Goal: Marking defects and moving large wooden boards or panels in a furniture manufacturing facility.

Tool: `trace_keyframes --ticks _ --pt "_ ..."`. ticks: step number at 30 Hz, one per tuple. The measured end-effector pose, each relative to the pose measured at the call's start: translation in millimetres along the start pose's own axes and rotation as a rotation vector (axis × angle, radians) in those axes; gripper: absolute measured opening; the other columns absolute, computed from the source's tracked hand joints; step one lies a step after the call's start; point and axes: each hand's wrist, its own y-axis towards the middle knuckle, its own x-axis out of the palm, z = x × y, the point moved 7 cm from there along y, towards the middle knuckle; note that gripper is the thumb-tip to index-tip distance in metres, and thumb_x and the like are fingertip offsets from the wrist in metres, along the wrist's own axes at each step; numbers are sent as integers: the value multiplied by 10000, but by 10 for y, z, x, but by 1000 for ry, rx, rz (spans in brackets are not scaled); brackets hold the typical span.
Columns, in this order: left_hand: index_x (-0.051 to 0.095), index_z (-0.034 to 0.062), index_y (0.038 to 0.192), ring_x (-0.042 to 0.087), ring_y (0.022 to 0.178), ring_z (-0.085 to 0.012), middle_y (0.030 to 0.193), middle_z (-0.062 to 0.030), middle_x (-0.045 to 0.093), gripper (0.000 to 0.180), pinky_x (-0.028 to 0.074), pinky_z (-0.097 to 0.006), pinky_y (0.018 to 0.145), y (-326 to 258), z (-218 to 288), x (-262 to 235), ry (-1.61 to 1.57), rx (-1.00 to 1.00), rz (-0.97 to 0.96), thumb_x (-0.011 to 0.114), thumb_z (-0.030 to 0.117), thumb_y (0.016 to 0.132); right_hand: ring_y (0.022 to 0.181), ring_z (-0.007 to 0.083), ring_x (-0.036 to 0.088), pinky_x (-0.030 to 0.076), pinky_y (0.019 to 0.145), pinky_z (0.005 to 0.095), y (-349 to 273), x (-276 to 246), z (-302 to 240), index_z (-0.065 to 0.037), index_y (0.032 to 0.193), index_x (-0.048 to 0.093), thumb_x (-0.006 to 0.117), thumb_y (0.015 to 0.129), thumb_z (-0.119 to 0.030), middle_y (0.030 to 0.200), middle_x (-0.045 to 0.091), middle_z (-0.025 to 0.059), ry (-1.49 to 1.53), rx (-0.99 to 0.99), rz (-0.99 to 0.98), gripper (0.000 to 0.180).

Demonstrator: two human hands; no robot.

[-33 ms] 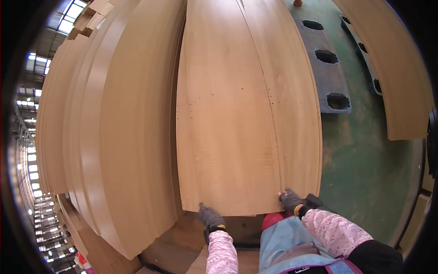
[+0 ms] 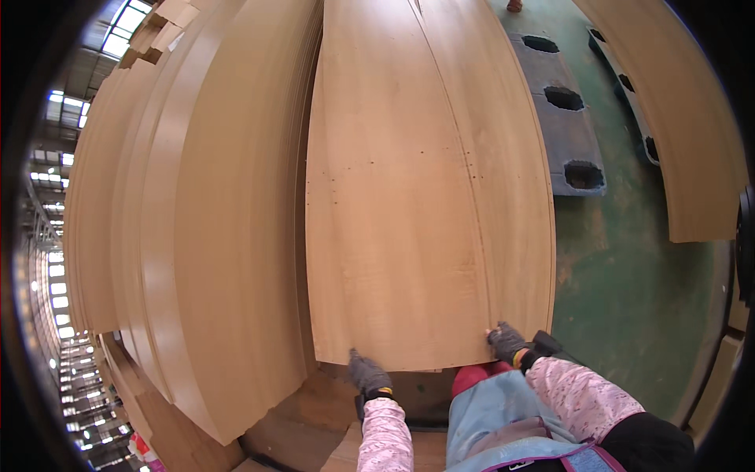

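A large thin sheet of light-brown wood veneer (image 2: 417, 197) lies flat in front of me, with a long split running down its right part. My left hand (image 2: 368, 374), in a dark grey glove, grips the sheet's near edge at the left. My right hand (image 2: 507, 342), gloved the same, holds the near edge at the right, close to the split. Both sleeves are pink with a pattern. The sheet rests on top of a stack of like sheets (image 2: 543, 236), whose edges show at its right.
Tall stacks of veneer sheets (image 2: 197, 236) rise at the left. A dark grey pallet (image 2: 566, 134) lies on the green floor (image 2: 629, 283) at the right. Another wood stack (image 2: 684, 141) stands at the far right.
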Motion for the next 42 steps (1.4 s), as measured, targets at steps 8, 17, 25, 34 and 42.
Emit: trace_keyframes --ticks 8,17,25,34,42 --pt "464 -25 1304 452 1238 -357 1309 -220 501 425 338 -446 1068 -1076 1237 23 207 565 -118 453 187 936 718 277 684 554 637 383 -131 -714 451 15 1302 462 603 866 -391 974 671 198 364 389 -41 612" --pt "347 36 1406 321 1283 -504 1425 -240 340 562 281 -536 1090 -1379 1556 278 439 524 -360 506 238 906 778 305 682 545 671 393 -534 -1240 132 12 1270 500 650 833 -379 995 666 216 317 368 66 605" --pt "347 30 1385 453 1219 -450 1401 -258 377 521 352 -522 1038 -1248 1693 38 341 319 -600 461 237 920 896 390 634 493 773 441 -993 -1289 -416 4 1040 597 671 796 -416 904 660 232 228 176 188 491" --pt "358 146 1426 535 1161 -390 1298 -237 522 520 409 -485 985 -823 1475 -591 402 316 -771 373 381 962 716 387 611 470 634 461 -1827 -919 -2145 -37 823 579 737 743 -406 723 611 202 153 -73 351 409" --pt "473 133 1364 566 1125 -341 1252 -201 564 435 455 -402 939 -344 1726 -1992 282 616 -920 388 337 989 697 368 613 470 601 460 -1808 -237 -3866 -52 805 573 663 796 -493 723 596 174 129 -285 376 450"
